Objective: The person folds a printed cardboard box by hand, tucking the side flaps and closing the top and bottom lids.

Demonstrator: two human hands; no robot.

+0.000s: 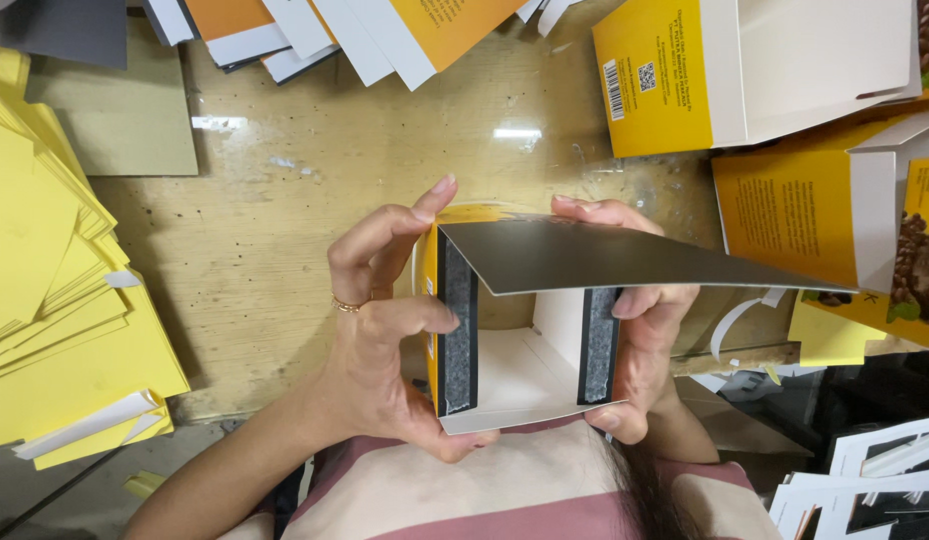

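- Box (505,375) of white card with an orange-yellow outside — half folded, held up over the wooden table (305,200) close to the person's chest, its open inside facing the camera.
- Two dark grey strips run down the inner side walls, one on each side; a dark flap (625,258) sticks out from the top edge towards the right, lying nearly flat.
- Left hand (385,330) grips the box's left wall: thumb under the lower corner, fingers curled over the upper edge and the outer face. A thin ring sits on one finger.
- Right hand (640,340) clasps the right wall, fingertips over the top by the flap's root, thumb at the lower corner.
- Both hands are closed on the box, not loose.
- Yellow sheets (55,300) lie stacked at the left of the table.
- Printed orange cartons (745,70) sit at the upper right, some opened flat.
- More flat card pieces (315,35) overlap along the top edge.
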